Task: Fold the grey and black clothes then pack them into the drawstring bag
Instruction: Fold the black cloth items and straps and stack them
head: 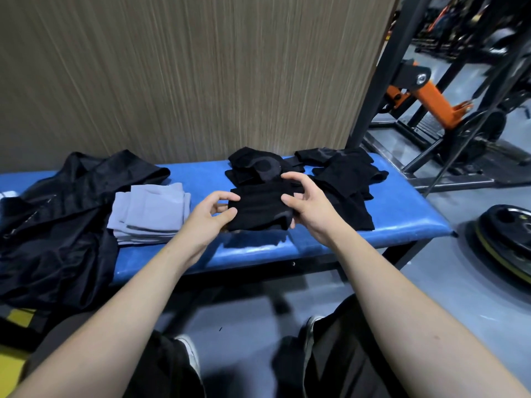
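No text, label, brand, number or sign can be read here; the black clothes [260, 208], the grey clothes [149, 212] and the blue desk [402, 214] show no print; the weight plate [508, 242] on the floor bears marks too blurred to make out.

Tabletop [396, 208]: bright blue padding on a black frame. Folded cloth [258, 208]: plain black. Loose clothes [342, 173] behind it: black, one piece [258, 165] bearing grey curved markings. Folded stack [149, 214]: light grey with a darker grey stripe. Bag [57, 225]: glossy black. Wall [201, 67]: beige, vertical streaked grain. Machine [431, 99]: orange and black. Floor [448, 297]: grey.
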Tool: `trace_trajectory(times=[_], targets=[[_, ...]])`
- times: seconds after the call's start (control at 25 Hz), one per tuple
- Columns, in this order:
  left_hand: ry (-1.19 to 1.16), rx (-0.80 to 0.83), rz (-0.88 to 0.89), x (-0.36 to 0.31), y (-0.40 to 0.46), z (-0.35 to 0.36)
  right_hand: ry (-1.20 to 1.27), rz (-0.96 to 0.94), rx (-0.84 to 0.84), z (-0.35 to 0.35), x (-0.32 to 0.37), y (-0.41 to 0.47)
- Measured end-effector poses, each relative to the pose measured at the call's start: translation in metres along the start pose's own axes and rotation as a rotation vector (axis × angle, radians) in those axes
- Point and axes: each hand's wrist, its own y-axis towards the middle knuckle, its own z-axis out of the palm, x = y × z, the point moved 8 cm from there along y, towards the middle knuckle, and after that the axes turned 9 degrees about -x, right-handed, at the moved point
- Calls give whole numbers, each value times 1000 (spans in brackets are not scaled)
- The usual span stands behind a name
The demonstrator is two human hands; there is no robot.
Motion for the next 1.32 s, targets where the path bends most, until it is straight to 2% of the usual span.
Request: trace_trajectory(times=[0.12, 0.2, 0.4, 0.68, 0.8, 1.0, 1.12, 1.2, 1.32], targets=[[-193, 145, -107, -2, -7, 11, 43, 7, 24, 4, -4, 3], [-167, 142, -92, -5, -8, 10, 25, 43, 40, 6, -8, 4], [140, -23, 22, -11, -4, -7, -324, 74, 114, 13, -18, -2], [509, -19, 80, -5, -4, -11, -512, -42, 35, 19, -11, -1], [745, -39, 113, -4, -8, -12, -705, -148, 9, 30, -15, 7], [943, -6, 27, 14, -12, -16, -949, -205, 186, 62, -35, 13], [1032, -17, 54, 17, -12, -12, -1136, -239, 216, 65, -38, 15], [1077, -32, 106, 15, -14, -4, -1132, -229, 228, 61, -39, 16], [1093, -77, 216, 7, -14, 6, -920, -205, 179, 52, -32, 17]])
